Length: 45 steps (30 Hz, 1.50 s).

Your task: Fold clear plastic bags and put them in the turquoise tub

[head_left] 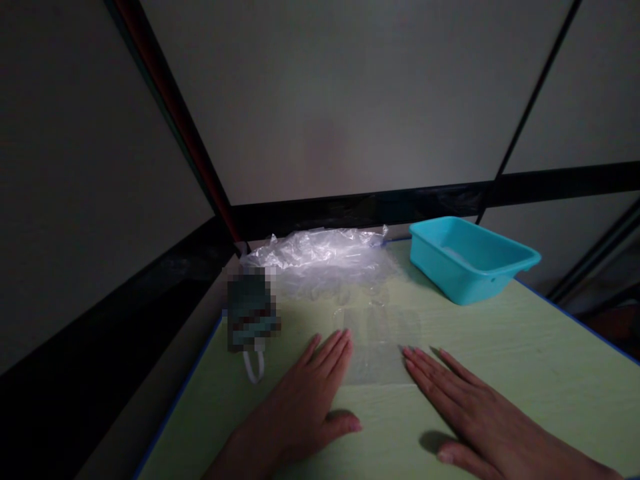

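Note:
A clear plastic bag (pixel 383 357) lies flat on the pale green table (pixel 505 347), between my two hands. My left hand (pixel 313 393) is open, its palm down and fingers stretched out, with the fingertips at the bag's left edge. On the other side, my right hand (pixel 465 400) is open too, its fingers extended and the fingertips at the bag's right edge. Neither hand grips anything. Farther back lies a crumpled heap of clear plastic (pixel 320 250), shiny along its top, spreading forward toward the flat bag.
A turquoise plastic basin (pixel 470 267) stands at the back right of the table. At the left edge is a blurred dark green item (pixel 253 307) with a white loop (pixel 255 367). Light wall panels (pixel 350 100) with dark strips rise behind the table.

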### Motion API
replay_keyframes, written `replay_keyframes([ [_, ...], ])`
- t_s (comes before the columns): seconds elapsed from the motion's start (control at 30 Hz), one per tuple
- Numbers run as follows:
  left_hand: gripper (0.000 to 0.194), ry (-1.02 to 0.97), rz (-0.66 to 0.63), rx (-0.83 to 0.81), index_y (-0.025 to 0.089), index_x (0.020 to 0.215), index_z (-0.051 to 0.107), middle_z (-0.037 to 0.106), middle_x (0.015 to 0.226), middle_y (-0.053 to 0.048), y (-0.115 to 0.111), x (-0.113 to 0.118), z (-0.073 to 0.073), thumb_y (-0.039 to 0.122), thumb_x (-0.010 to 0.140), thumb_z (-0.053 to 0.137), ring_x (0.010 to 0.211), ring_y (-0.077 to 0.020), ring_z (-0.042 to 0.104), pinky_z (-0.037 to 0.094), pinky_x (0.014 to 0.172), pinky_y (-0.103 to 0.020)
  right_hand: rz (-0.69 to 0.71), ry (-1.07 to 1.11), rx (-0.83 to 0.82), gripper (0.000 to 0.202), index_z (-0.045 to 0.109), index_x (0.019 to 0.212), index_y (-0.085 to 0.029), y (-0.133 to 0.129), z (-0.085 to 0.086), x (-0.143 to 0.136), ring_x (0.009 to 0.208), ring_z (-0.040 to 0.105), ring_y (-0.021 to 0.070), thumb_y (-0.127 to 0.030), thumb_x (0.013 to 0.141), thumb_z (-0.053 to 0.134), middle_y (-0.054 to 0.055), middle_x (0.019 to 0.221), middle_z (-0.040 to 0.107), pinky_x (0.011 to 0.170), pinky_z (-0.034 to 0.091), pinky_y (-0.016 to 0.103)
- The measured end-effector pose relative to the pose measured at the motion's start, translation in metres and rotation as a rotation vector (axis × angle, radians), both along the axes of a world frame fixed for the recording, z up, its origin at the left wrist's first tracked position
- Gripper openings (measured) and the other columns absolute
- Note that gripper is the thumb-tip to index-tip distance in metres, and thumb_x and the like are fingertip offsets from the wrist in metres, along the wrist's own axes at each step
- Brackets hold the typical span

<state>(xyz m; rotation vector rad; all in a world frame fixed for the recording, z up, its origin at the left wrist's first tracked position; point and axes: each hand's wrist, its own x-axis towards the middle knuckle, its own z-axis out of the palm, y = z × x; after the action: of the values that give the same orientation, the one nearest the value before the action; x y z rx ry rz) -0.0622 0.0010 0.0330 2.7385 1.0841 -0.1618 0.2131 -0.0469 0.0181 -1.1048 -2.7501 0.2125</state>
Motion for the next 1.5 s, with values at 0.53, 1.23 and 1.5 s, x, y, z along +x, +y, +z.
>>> replay_keyframes([
  [0.53, 0.072, -0.156, -0.148, -0.106, 0.025, 0.137, 0.018, 0.009, 0.145, -0.005, -0.002, 0.018, 0.008, 0.056, 0.078, 0.046, 0.132, -0.0254, 0.009, 0.012, 0.107, -0.045, 0.005, 0.043, 0.091, 0.078, -0.002, 0.138, -0.019, 0.003, 0.008, -0.006, 0.124, 0.029, 0.0267, -0.046, 0.083, 0.046, 0.010, 0.138, 0.023, 0.099, 0.031, 0.048],
  [1.23, 0.032, -0.250, -0.169, 0.236, 0.018, 0.111, 0.047, 0.056, 0.112, -0.008, 0.003, 0.014, 0.007, 0.031, 0.082, 0.050, 0.106, -0.0212, 0.049, 0.033, 0.096, -0.036, -0.017, 0.056, 0.501, 0.042, 0.061, 0.086, -0.016, 0.017, -0.001, -0.007, 0.072, 0.058, 0.0162, -0.012, 0.093, 0.020, 0.006, 0.081, 0.063, 0.064, 0.046, 0.031],
  [1.5, 0.023, -0.249, -0.158, 0.253, 0.018, 0.102, 0.050, 0.059, 0.100, -0.006, 0.002, 0.016, 0.007, 0.029, 0.082, 0.049, 0.096, -0.0210, 0.052, 0.038, 0.087, -0.035, -0.009, -0.014, 0.552, 0.040, 0.061, 0.088, -0.016, 0.019, -0.006, -0.005, 0.066, 0.058, 0.0154, -0.013, 0.093, 0.021, 0.006, 0.076, 0.063, 0.060, 0.045, 0.029],
])
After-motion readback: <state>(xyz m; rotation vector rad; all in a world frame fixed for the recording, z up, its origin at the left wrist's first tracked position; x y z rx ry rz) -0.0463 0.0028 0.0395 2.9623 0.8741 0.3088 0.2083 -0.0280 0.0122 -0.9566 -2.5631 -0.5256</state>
